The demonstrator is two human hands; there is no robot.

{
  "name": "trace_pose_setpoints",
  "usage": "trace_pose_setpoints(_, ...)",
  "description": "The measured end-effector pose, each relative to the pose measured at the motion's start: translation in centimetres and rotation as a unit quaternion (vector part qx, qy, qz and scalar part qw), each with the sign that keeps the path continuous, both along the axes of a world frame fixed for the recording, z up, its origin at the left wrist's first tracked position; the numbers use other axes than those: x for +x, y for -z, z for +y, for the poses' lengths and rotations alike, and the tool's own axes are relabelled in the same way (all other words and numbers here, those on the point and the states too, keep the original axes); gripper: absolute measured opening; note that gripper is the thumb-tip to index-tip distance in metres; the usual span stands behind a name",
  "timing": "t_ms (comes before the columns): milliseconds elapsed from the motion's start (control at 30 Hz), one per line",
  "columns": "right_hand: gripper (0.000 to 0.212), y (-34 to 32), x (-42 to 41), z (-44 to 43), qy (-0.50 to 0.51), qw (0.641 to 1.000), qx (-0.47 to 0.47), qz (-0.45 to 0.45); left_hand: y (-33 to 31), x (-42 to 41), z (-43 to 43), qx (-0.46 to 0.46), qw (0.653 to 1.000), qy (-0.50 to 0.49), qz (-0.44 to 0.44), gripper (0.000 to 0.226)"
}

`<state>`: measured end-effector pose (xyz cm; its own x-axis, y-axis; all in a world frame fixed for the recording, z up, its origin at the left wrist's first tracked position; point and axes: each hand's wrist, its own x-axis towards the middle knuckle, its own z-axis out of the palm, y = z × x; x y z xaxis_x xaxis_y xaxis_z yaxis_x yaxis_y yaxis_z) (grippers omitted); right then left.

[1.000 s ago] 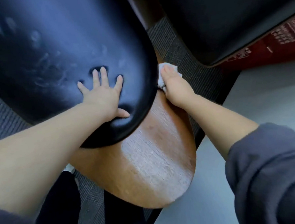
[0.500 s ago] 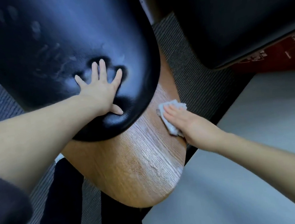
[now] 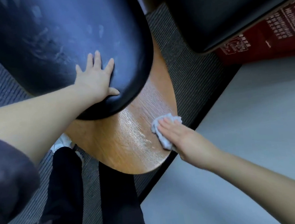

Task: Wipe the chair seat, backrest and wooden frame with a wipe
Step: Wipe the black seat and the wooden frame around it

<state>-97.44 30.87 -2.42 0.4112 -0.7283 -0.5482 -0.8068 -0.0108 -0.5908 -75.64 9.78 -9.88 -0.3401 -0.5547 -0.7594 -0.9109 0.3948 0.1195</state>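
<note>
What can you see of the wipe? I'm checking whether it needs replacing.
The wipe is a pale grey-white cloth or tissue, crumpled into a small wad rather than spread flat. It lies on the wooden frame, near its right edge, pressed down under the flat fingers of the right hand, which covers most of it. Only its bunched edges show. A glossy damp streak lies on the wood beside it. Any soiling is not discernible.

Office or waiting-area interior, grey ribbed carpet [image 3: 186, 58] lying underfoot, black padded chair [image 3: 62, 39] on a wooden frame [image 3: 128, 149], second black seat [image 3: 214, 11] standing nearby, red printed box [image 3: 261, 37] sitting behind.
</note>
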Motion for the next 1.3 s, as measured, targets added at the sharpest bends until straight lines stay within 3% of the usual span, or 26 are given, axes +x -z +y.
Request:
trace_pose_setpoints(167,0.052,9.5,0.2,-8.2,0.07,0.989,0.002,0.13,-0.4,1.7,2.3,-0.021,0.999,0.039,0.022,0.091)
trace_pose_setpoints(267,0.023,12.1,0.7,-11.4,0.118,0.985,0.015,0.121,-0.4,2.9,2.8,-0.037,0.997,0.058,0.037,0.087)
trace_pose_setpoints(367,0.025,9.5,2.6,-7.9,0.107,0.99,0.017,0.091,-1.0,3.3,2.7,-0.031,0.996,0.065,0.048,0.084)
trace_pose_setpoints(433,0.059,5.0,4.4,-3.8,0.031,0.998,0.029,0.041,-1.3,3.3,2.7,-0.027,0.996,0.065,0.047,0.083)
trace_pose_setpoints(500,0.067,1.9,5.3,-1.6,0.003,0.999,0.031,-0.011,-1.4,3.2,2.6,-0.02,0.997,0.056,0.045,0.082)
trace_pose_setpoints(667,0.045,8.3,3.5,-8.2,0.092,0.982,0.047,0.155,-1.1,3.6,2.7,-0.019,0.997,0.052,0.054,0.08)
trace_pose_setpoints(767,0.045,8.8,7.0,-8.0,0.155,0.964,0.029,0.214,-1.1,4.2,2.7,-0.025,0.995,0.068,0.066,0.08)
trace_pose_setpoints(833,0.047,5.2,10.8,-4.9,0.086,0.978,-0.011,0.187,-1.2,4.4,2.7,-0.027,0.994,0.076,0.068,0.079)
trace_pose_setpoints(900,0.055,1.9,12.3,-1.2,0.031,0.998,0.007,0.062,-1.4,4.2,2.4,-0.019,0.995,0.08,0.061,0.079)
trace_pose_setpoints(933,0.056,1.3,11.6,-0.9,0.02,0.999,0.023,0.041,-1.5,4.1,2.2,-0.012,0.995,0.082,0.055,0.079)
trace_pose_setpoints(1000,0.044,3.1,8.3,-2.2,0.08,0.993,0.044,0.081,-1.7,3.9,1.7,0.002,0.995,0.08,0.053,0.078)
trace_pose_setpoints(1067,0.024,6.5,4.5,-6.2,0.215,0.955,0.108,0.171,-1.6,3.9,1.6,0.003,0.995,0.078,0.057,0.077)
trace_pose_setpoints(1100,0.024,7.8,3.4,-8.0,0.251,0.937,0.133,0.205,-1.4,4.1,1.7,-0.005,0.995,0.083,0.058,0.077)
trace_pose_setpoints(1167,0.022,9.2,3.0,-9.1,0.253,0.926,0.12,0.252,-1.1,4.5,2.1,-0.024,0.993,0.094,0.062,0.077)
trace_pose_setpoints(1233,0.024,8.1,4.6,-6.4,0.211,0.951,0.052,0.221,-1.1,4.8,2.4,-0.027,0.993,0.094,0.068,0.075)
trace_pose_setpoints(1300,0.044,4.2,7.1,-1.3,0.164,0.97,-0.016,0.178,-1.5,5.1,2.7,-0.019,0.994,0.089,0.066,0.076)
